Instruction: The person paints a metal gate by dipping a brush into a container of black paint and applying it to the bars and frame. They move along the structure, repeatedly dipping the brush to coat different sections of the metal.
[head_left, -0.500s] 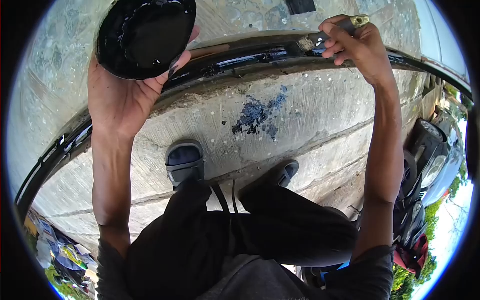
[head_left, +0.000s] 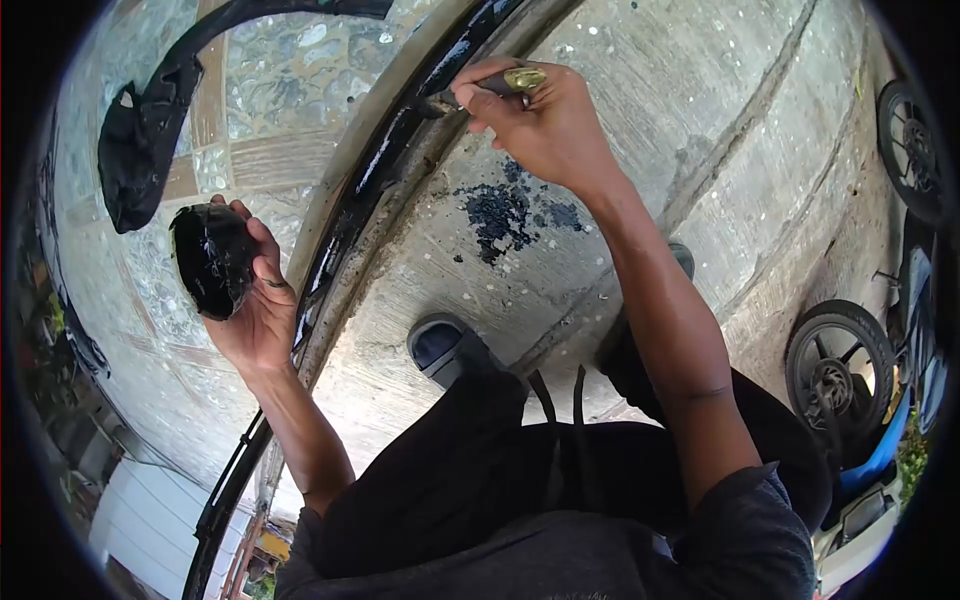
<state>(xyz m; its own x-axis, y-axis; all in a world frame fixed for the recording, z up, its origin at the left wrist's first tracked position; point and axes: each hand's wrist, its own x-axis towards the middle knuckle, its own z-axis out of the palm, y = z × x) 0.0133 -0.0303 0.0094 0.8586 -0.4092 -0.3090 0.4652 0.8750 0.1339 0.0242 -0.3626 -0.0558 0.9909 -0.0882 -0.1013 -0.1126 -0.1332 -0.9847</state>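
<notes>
My left hand (head_left: 262,325) is wrapped round a shallow container (head_left: 212,262) coated inside with glossy black paint, its open side tilted toward me. A paintbrush (head_left: 518,80) with a gold-coloured handle end is gripped between the thumb and fingers of my right hand (head_left: 540,120). Its dark bristles rest at or very close to a long black strip (head_left: 372,178), which shines wet in places and runs diagonally past both hands. My left hand is to the left of this strip. Fingers partly hide the brush's middle.
Black paint stains (head_left: 497,218) mark the concrete between the strip and my sandal (head_left: 447,348). On the tiled ground at upper left lies a curved black part (head_left: 150,150). Motorcycle wheels (head_left: 840,362) stand at the right.
The view has turned, so the strip now runs more steeply. My left hand and the container appear lower and farther from the strip; the brush appears farther left, still at the strip.
</notes>
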